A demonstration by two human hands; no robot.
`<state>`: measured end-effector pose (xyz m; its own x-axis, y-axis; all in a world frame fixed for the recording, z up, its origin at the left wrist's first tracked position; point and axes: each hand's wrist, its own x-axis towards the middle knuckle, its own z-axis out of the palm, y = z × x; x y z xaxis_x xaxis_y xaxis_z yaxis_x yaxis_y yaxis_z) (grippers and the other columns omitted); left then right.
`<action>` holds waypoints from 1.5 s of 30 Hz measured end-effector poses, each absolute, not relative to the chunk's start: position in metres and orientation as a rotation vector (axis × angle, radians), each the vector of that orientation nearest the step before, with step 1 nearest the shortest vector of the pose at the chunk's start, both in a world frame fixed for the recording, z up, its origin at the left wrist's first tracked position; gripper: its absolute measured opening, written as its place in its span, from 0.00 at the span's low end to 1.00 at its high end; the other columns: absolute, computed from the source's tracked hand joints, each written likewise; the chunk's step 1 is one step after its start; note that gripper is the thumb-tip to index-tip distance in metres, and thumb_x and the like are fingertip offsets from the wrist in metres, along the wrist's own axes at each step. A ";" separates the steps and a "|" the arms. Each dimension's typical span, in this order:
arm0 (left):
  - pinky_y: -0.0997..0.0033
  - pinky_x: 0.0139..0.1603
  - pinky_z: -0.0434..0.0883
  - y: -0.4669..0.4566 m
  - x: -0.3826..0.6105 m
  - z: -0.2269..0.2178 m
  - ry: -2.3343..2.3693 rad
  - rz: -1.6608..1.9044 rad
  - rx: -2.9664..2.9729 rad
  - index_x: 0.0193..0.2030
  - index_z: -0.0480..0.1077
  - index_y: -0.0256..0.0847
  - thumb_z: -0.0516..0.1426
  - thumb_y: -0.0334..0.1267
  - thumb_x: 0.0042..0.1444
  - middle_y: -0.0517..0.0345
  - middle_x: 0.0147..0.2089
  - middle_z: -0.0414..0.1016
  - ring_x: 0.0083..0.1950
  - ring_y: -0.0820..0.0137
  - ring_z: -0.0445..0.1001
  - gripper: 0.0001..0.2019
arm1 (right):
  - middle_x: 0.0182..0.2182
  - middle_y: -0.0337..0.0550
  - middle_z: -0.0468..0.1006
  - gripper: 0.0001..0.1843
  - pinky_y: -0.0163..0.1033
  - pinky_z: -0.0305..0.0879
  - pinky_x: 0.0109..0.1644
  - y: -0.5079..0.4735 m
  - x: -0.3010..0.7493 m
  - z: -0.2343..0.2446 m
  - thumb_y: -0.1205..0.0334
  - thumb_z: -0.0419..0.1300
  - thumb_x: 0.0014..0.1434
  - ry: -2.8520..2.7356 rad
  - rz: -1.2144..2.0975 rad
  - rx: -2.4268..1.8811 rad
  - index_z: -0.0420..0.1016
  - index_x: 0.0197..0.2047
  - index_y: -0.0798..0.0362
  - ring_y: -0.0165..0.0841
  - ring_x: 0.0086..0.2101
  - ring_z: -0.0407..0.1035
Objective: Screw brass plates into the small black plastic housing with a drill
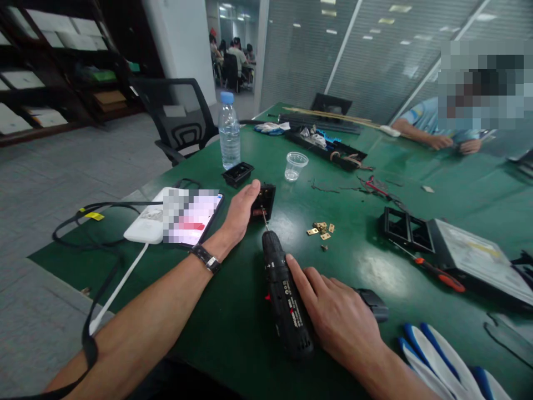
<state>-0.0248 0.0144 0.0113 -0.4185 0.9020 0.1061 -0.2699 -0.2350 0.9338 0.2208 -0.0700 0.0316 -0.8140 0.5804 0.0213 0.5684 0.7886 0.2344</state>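
I count one matte-black cordless drill (287, 300) clamped in my right hand (339, 303); my left hand (239, 216) grips one black rectangular box (267, 200) at the drill's slim bit (265, 220). Right of the drill lie several flat brass plates (321, 228), overlapping beyond counting. Past the drill stand one ribbed clear bottle (230, 136) and one cup (296, 166), on a glossy green surface (233, 311) before a slatted partition (308, 55).

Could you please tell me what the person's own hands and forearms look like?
Both the left hand and the right hand are ungloved, and no sleeve shows on either forearm. The left wrist wears a dark wristband with a small pale patch; no band shows on the right wrist. A black cord crosses the left forearm low in the picture.
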 end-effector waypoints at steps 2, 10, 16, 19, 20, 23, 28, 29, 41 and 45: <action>0.69 0.39 0.72 0.013 -0.026 0.011 1.135 1.751 0.944 0.40 0.73 0.38 0.57 0.61 0.55 0.53 0.40 0.74 0.43 0.65 0.72 0.24 | 0.44 0.49 0.73 0.45 0.44 0.72 0.38 -0.071 0.220 0.031 0.73 0.53 0.59 2.916 0.368 0.940 0.34 0.74 0.58 0.39 0.35 0.72; 0.70 0.38 0.67 0.007 -0.029 0.015 1.163 1.730 1.098 0.37 0.74 0.40 0.56 0.59 0.57 0.55 0.37 0.74 0.39 0.66 0.70 0.22 | 0.47 0.46 0.73 0.50 0.42 0.69 0.39 -0.072 0.214 0.037 0.72 0.54 0.54 2.899 0.236 1.017 0.32 0.74 0.52 0.39 0.37 0.74; 0.70 0.40 0.66 0.005 -0.029 0.015 1.211 1.749 1.193 0.36 0.73 0.39 0.54 0.60 0.58 0.56 0.35 0.74 0.39 0.66 0.69 0.23 | 0.49 0.46 0.72 0.49 0.40 0.66 0.38 -0.076 0.208 0.042 0.68 0.56 0.53 2.924 0.171 1.055 0.36 0.73 0.52 0.39 0.38 0.74; 0.70 0.38 0.67 0.004 -0.029 0.015 1.215 1.747 1.173 0.35 0.72 0.39 0.54 0.62 0.57 0.55 0.35 0.73 0.37 0.67 0.69 0.24 | 0.48 0.46 0.73 0.49 0.40 0.65 0.37 -0.081 0.206 0.042 0.64 0.58 0.54 2.937 0.200 1.107 0.38 0.73 0.52 0.38 0.36 0.74; 0.70 0.37 0.67 0.003 -0.028 0.015 1.200 1.741 1.154 0.36 0.72 0.39 0.54 0.62 0.57 0.55 0.36 0.73 0.38 0.66 0.70 0.25 | 0.47 0.46 0.73 0.48 0.39 0.65 0.37 -0.083 0.206 0.042 0.63 0.58 0.54 2.940 0.227 1.136 0.38 0.73 0.52 0.38 0.35 0.74; 0.70 0.34 0.69 0.001 -0.028 0.015 1.150 1.704 1.110 0.38 0.72 0.39 0.54 0.64 0.55 0.53 0.37 0.73 0.37 0.66 0.70 0.26 | 0.46 0.45 0.74 0.46 0.39 0.64 0.37 -0.091 0.204 0.043 0.61 0.58 0.57 2.955 0.280 1.194 0.40 0.73 0.53 0.37 0.35 0.74; 0.70 0.31 0.70 0.000 -0.027 0.012 1.133 1.675 1.179 0.35 0.71 0.39 0.54 0.65 0.54 0.54 0.35 0.73 0.36 0.66 0.71 0.27 | 0.46 0.46 0.74 0.45 0.40 0.65 0.39 -0.099 0.203 0.042 0.59 0.57 0.57 2.976 0.293 1.215 0.41 0.73 0.53 0.39 0.38 0.74; 0.70 0.31 0.70 0.000 -0.028 0.012 1.128 1.671 1.184 0.36 0.71 0.39 0.54 0.65 0.54 0.54 0.36 0.73 0.36 0.66 0.72 0.27 | 0.46 0.46 0.74 0.44 0.41 0.65 0.40 -0.100 0.203 0.041 0.58 0.57 0.57 2.979 0.293 1.232 0.42 0.72 0.54 0.39 0.39 0.74; 0.72 0.28 0.69 0.004 -0.027 0.009 1.173 1.663 1.214 0.36 0.71 0.38 0.52 0.65 0.56 0.54 0.34 0.72 0.34 0.67 0.72 0.28 | 0.55 0.50 0.72 0.37 0.44 0.64 0.49 -0.104 0.206 0.024 0.59 0.56 0.60 3.063 0.327 1.347 0.51 0.70 0.51 0.40 0.45 0.70; 0.72 0.27 0.70 0.005 -0.027 0.009 1.191 1.659 1.220 0.36 0.71 0.38 0.52 0.64 0.57 0.55 0.33 0.71 0.33 0.67 0.72 0.27 | 0.57 0.50 0.71 0.34 0.46 0.63 0.49 -0.102 0.210 0.016 0.60 0.56 0.60 3.086 0.330 1.371 0.54 0.69 0.51 0.41 0.46 0.70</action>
<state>-0.0267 0.0045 0.0086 -0.2700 0.9241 0.2706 -0.0394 -0.2914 0.9558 0.2097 -0.1016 0.0159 -0.6471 0.6994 0.3035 0.7478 0.6598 0.0739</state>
